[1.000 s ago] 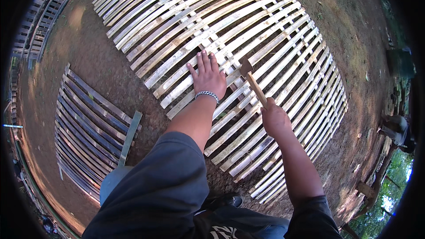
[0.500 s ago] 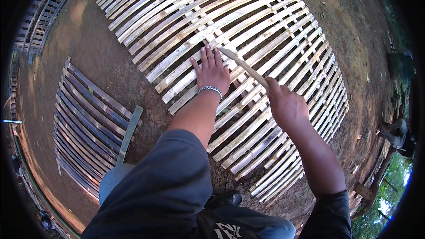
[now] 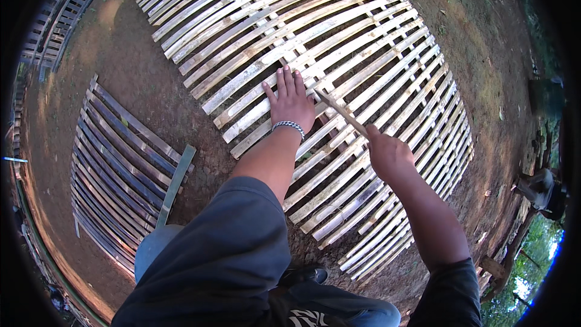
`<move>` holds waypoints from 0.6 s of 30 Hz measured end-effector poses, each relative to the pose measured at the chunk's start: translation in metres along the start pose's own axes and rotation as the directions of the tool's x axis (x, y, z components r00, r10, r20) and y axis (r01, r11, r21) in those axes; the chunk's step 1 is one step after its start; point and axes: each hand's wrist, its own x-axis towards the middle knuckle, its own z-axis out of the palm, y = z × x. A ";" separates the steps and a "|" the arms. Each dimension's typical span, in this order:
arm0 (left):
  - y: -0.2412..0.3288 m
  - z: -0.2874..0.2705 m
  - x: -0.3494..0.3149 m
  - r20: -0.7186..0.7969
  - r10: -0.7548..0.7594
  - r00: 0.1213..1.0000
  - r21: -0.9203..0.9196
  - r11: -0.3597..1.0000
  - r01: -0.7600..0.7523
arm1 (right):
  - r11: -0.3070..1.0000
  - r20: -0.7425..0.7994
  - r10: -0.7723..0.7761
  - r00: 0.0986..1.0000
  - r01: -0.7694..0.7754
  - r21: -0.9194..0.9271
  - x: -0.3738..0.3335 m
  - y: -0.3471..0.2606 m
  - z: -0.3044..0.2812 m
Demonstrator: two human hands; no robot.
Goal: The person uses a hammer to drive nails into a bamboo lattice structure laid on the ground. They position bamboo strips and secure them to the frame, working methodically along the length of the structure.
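My right hand (image 3: 390, 156) is closed around the wooden handle of a hammer (image 3: 346, 113), whose small head is hard to make out. Its far end is over the slats of a large panel (image 3: 357, 75), just right of my left hand (image 3: 292, 104). That hand, with a chain bracelet at the wrist, lies flat on the pale slats, fingers stretched out. Long bamboo-like strips make up the panel, with gaps between them and crosspieces running beneath. Any nail under the hammer is too small or hidden to see.
A smaller panel of darker slats (image 3: 118, 163) lies on bare soil to the left, a greenish strip (image 3: 176, 185) along its near end. More slatted frames (image 3: 68, 21) stand at the far left. Another person (image 3: 540, 191) is at the right rim, near some logs.
The hammer's far end has come down and to the right, away from my left fingertips. My right hand has shifted slightly lower with it; my left hand stays on the slats.
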 end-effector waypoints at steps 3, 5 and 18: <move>-0.004 0.001 0.001 0.007 -0.017 1.000 0.027 0.999 0.017 | 0.980 -0.229 -0.081 0.970 0.119 0.161 -0.008 0.006 0.004; -0.007 0.000 0.003 -0.005 -0.022 1.000 0.044 0.999 0.022 | 0.930 -0.392 -0.055 0.918 0.190 0.315 -0.016 -0.004 0.002; -0.002 0.002 0.000 -0.010 0.001 1.000 0.005 1.000 -0.001 | 0.963 -0.074 0.030 0.997 -0.009 0.271 -0.002 -0.004 0.046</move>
